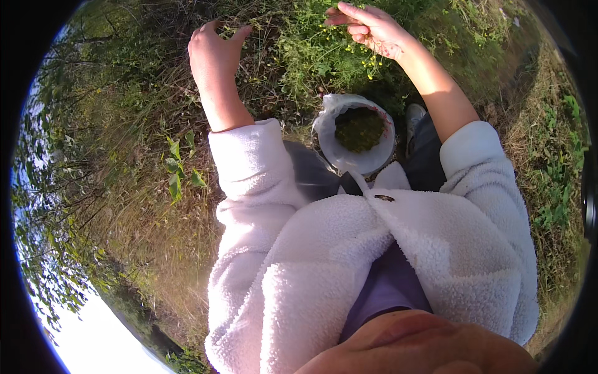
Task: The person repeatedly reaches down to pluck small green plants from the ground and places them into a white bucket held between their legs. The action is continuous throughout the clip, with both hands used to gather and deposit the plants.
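My left hand [216,52] is raised over dry stems at the upper left, thumb spread from the fingers, and nothing shows in its grip. At the top, my right hand [373,30] reaches into a feathery green plant [310,44] with small yellow flower heads [371,63]. Its index finger points out while the other fingers curl loosely; whether they hold anything is hard to see. Below the plant, between my legs, stands a round bucket lined with a white plastic bag [329,138]. Inside lies a mass of greenish-yellow plant matter [359,130].
Dry grass [154,233] and a broad-leaved sprig [174,166] are to the left, with leafy branches [42,224] beyond. A shoe [415,117] rests right of the bucket. More grass and green leaves [558,187] grow at the right.
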Available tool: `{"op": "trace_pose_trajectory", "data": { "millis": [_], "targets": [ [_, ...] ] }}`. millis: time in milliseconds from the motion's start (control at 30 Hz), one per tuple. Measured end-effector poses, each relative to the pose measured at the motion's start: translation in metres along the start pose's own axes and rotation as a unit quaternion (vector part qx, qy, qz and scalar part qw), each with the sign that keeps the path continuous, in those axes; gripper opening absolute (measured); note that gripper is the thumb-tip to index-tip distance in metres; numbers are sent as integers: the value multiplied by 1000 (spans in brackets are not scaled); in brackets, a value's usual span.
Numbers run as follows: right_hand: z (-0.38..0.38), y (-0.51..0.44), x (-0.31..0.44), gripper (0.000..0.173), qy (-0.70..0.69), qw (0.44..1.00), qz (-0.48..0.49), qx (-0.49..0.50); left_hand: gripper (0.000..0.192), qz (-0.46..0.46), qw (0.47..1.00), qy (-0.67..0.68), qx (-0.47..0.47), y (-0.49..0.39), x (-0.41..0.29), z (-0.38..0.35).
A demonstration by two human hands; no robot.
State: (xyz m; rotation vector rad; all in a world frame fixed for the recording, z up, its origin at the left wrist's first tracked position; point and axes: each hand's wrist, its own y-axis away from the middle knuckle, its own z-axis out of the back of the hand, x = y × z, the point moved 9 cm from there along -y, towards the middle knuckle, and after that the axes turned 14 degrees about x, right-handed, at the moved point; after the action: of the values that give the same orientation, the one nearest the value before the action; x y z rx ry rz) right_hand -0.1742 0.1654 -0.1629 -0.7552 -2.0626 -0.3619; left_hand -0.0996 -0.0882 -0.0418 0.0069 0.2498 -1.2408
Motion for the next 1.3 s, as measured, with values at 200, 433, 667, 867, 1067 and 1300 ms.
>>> {"op": "trace_pose_trajectory", "data": {
  "millis": [200, 433, 667, 867, 1067, 1300],
  "targets": [
    [-10, 6, -19, 33, 74, 991, -101, 49, 36, 0, 663, 647, 378, 16, -90, -145],
    [-14, 8, 3, 33, 298, 943, -143, -43, 18, -54, 509, 824, 244, -2, -88, -156],
    [-102, 43, 80, 10, 657, 736, 156, -51, 7, 60, 484, 850, 197, -4, -68, -167],
    [-81, 34, 67, 18, 744, 642, 139, -122, 13, 48, 459, 847, 264, 4, -89, -158],
    [-30, 12, 11, 23, 308, 952, 2, -5, 15, 85, 422, 861, 272, 8, -83, -169],
    [-64, 17, -43, 48, 198, 968, -114, 101, 17, 40, 554, 803, 218, 5, -80, -174]
  ]
}}
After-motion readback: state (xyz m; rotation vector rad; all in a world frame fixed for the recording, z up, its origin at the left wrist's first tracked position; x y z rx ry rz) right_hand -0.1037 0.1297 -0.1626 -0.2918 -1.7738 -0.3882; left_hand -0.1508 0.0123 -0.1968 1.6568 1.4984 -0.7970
